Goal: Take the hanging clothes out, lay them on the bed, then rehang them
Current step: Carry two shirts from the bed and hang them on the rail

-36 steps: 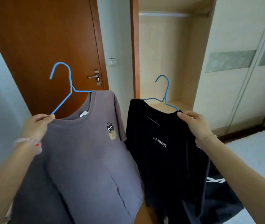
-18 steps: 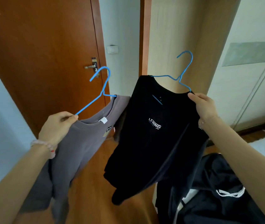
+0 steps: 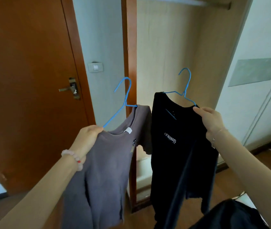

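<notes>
My left hand [image 3: 88,138] grips the shoulder of a grey T-shirt [image 3: 108,171] that hangs on a blue wire hanger [image 3: 123,100]. My right hand [image 3: 211,120] holds the shoulder of a black T-shirt [image 3: 174,146] with white lettering, on a second blue hanger [image 3: 185,90]. Both shirts hang in front of the open wardrobe [image 3: 172,47], whose rail [image 3: 197,3] runs across the top. The black shirt is level with the wardrobe opening; the grey one is in front of its left frame.
A brown door [image 3: 24,80] with a metal handle [image 3: 70,89] stands at the left. A light switch [image 3: 95,67] is on the wall strip. White sliding wardrobe doors [image 3: 255,80] are at the right. Dark clothing [image 3: 230,215] lies on the bed corner at the lower right.
The view has turned back toward the open wardrobe and moved closer. Both hangers now hang more upright, and the rail has come into sight at the top.
</notes>
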`<state>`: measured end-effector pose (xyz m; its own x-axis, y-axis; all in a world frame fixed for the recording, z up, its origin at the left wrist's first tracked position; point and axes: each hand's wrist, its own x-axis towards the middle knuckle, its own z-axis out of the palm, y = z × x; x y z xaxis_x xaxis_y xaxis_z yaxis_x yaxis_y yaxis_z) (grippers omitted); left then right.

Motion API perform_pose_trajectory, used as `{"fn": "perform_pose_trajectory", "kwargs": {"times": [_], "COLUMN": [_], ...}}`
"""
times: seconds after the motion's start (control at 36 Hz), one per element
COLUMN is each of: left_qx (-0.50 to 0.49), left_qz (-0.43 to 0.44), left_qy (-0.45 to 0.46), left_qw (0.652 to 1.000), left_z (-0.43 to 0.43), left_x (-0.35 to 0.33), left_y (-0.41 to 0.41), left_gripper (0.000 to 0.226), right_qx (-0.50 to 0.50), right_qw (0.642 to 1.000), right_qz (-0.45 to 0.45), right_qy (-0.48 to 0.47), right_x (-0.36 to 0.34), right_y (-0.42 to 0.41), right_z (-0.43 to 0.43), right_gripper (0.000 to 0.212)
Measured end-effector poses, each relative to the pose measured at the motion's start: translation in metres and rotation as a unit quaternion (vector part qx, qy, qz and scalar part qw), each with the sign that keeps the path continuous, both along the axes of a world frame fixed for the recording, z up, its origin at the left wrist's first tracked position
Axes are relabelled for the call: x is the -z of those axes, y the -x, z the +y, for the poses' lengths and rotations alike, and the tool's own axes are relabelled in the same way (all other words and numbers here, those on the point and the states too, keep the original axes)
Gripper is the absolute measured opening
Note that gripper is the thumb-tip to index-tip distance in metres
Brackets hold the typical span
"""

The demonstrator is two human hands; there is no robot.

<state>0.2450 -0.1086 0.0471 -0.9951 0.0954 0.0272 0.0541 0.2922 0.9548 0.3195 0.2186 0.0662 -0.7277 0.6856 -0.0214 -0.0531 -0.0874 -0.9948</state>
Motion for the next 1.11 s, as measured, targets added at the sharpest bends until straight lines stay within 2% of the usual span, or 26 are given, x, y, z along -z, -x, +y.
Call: {"fn": "perform_pose_trajectory", "kwargs": {"times": [0.22,0.5,0.81,1.0,1.11], "left_qx": [0.070,0.171,0.241,0.231,0.206], "left_qz": [-0.036,-0.015,-0.065,-0.058,-0.067], "left_qy": [-0.050,-0.095,-0.186,-0.208,-0.222], "left_qw": [0.996,0.981,0.950,0.949,0.951], "left_z": [0.100,0.211,0.320,0.373,0.394], "left_x": [-0.007,-0.022,-0.053,-0.055,-0.051], "left_y": [0.088,0.202,0.298,0.329,0.352], "left_gripper": [0.027,0.028,0.026,0.016,0.028], "right_qx": [0.055,0.142,0.202,0.209,0.194], "right_qw": [0.996,0.983,0.973,0.973,0.977], "right_qz": [0.002,0.007,0.010,0.009,0.020], "right_qy": [-0.064,-0.115,-0.113,-0.099,-0.091], "right_x": [0.000,-0.016,-0.051,-0.056,-0.056], "right_y": [0.054,0.122,0.198,0.223,0.250], "right_z": [0.055,0.126,0.181,0.221,0.250], "right_gripper": [0.014,0.017,0.008,0.009,0.009]}}
